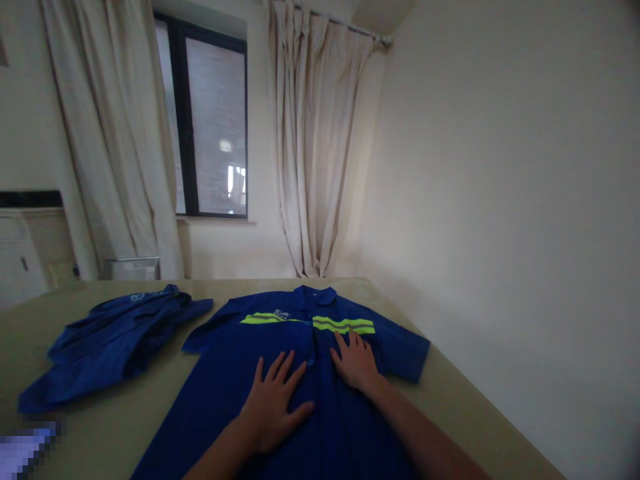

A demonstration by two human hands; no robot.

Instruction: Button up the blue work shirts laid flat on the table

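A dark blue short-sleeved shirt (220, 393) lies spread face up, its collar at the far end and yellow-green reflective bands across the chest. My left hand (273, 407) rests on its front, left of the buttons, with the fingers spread. On the other side of the button line, my right hand (355, 360) lies on the cloth with its fingers apart, the tips by the right-hand band. Neither hand holds anything.
Another blue garment (115, 340) lies crumpled on the greenish table (155, 393) at the left. A blurred purplish item (23, 453) is at the lower left corner. A bare wall (510, 233) borders the right side; curtains (320, 147) and a window (217, 127) stand behind.
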